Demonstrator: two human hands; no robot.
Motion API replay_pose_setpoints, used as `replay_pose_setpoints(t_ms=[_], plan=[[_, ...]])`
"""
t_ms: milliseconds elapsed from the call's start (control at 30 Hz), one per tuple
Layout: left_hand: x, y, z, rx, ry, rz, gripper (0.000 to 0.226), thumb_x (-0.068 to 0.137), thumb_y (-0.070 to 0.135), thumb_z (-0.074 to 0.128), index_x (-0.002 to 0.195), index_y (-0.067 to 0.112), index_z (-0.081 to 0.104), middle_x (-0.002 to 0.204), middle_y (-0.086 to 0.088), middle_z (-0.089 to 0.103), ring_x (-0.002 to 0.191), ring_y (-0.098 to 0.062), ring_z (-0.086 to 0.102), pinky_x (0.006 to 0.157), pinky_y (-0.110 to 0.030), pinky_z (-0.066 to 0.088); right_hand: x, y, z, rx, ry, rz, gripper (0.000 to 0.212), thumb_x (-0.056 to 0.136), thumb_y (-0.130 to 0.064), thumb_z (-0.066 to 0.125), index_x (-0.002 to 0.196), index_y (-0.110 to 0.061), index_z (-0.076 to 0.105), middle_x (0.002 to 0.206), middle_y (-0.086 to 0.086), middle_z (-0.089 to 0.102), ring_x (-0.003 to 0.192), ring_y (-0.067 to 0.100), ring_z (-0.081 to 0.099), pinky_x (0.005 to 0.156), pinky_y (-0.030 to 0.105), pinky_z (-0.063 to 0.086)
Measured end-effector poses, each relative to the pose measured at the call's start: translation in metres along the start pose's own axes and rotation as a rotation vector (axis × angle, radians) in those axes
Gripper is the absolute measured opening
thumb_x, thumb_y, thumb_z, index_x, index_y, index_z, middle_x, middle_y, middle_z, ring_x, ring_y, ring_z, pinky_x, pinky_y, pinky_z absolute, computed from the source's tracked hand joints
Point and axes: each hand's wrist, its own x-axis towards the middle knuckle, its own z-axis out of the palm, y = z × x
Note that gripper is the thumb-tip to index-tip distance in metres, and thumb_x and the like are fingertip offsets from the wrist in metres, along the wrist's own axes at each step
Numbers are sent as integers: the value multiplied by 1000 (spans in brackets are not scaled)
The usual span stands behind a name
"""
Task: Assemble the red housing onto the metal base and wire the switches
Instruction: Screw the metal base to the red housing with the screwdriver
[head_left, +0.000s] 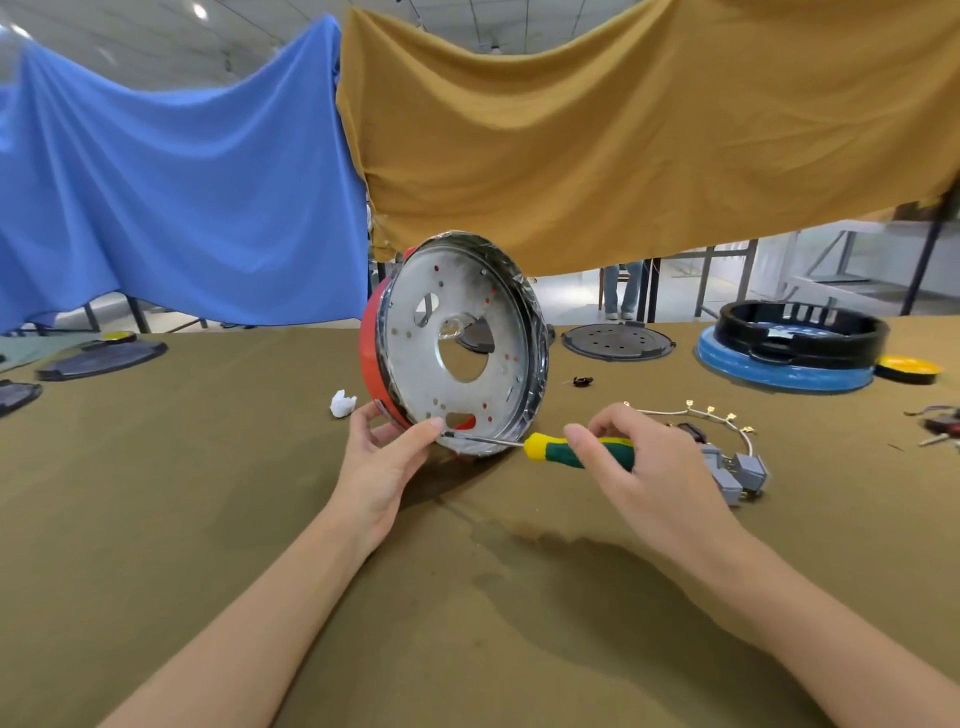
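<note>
Housing and base are already mated: round silver metal base (462, 343) nested in the red plastic housing (375, 353), propped on edge on the olive-covered table (208, 467). Left hand (382, 457) grips its lower rim; right hand (654, 467) curls round a yellow-and-green screwdriver (576, 449), tip at a screw hole. Grey switches on white wires (737, 470) lie loose beside it, so wiring looks yet to come.

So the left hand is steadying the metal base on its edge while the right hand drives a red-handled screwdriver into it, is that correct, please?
Not quite: the screwdriver handle is yellow and green, as the head view shows. The left hand does steady the metal base on its edge, and the right hand drives the screwdriver.
</note>
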Motion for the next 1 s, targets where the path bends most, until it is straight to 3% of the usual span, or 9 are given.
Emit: replay_pose_setpoints(t_ms=[133, 233, 367, 467, 567, 667, 767, 933, 1000], plan=[[0, 0, 0, -21, 2, -2, 53, 81, -1, 75, 123, 13, 47, 117, -18, 71, 104, -23, 72, 81, -26, 60, 4, 4, -11, 168, -93, -41, 27, 86, -10, 68, 97, -29, 52, 96, -7, 52, 78, 5, 50, 65, 12, 38], [-1, 0, 1, -4, -12, -1, 52, 81, 0, 75, 123, 13, 46, 118, -18, 71, 106, -23, 72, 85, -28, 59, 5, 2, -10, 85, 9, -55, 8, 90, -27, 69, 91, -24, 62, 78, -7, 61, 63, 7, 52, 56, 18, 39], [-2, -1, 2, 49, -26, 15, 54, 82, 1, 76, 124, 16, 46, 122, -17, 69, 111, -24, 70, 87, -30, 55, 2, 3, -5, -58, -1, 59, 42, 96, -52, 46, 75, -20, 63, 64, 6, 63, 62, 18, 59, 61, 31, 45], [-2, -1, 1, 19, -18, 11, 55, 82, 1, 75, 127, 13, 45, 119, -16, 71, 108, -23, 71, 85, -27, 56, 3, 5, -7, 76, -69, 48, 10, 94, -32, 60, 98, -24, 57, 90, 0, 57, 77, 4, 54, 63, 16, 40], [0, 0, 1, -6, -23, 14, 52, 82, 1, 76, 123, 13, 46, 108, -10, 75, 103, -20, 73, 81, -25, 59, 7, 7, -11, 205, -90, 16, 26, 89, -11, 66, 104, -25, 51, 96, -2, 52, 76, 5, 50, 65, 18, 41], [1, -1, 0, -13, -25, 18, 48, 83, 1, 75, 120, 14, 46, 102, -6, 77, 101, -19, 73, 83, -26, 60, 7, 4, -11, 115, 72, 7, 13, 89, -28, 71, 93, -21, 61, 74, -6, 58, 63, 8, 51, 58, 17, 41], [0, -2, 2, 39, -32, 24, 52, 83, 2, 75, 124, 13, 46, 115, -12, 72, 107, -21, 71, 80, -24, 58, 3, 2, -5, -28, 51, 41, 40, 95, -50, 53, 76, -16, 63, 58, 3, 57, 54, 14, 50, 53, 31, 40], [-1, -1, 3, 4, -24, 24, 56, 81, 3, 76, 127, 10, 45, 116, -14, 72, 105, -20, 72, 79, -23, 59, 5, 3, -10, 194, -60, 76, 10, 95, -26, 59, 102, -23, 53, 90, 1, 55, 73, 10, 50, 63, 21, 41], [-2, 0, 3, -22, -19, 22, 53, 82, 2, 76, 125, 11, 45, 111, -12, 74, 103, -19, 73, 80, -24, 60, 6, 5, -11, 255, -99, 14, 25, 91, -13, 63, 109, -24, 49, 101, 2, 52, 77, 8, 49, 64, 18, 42]])
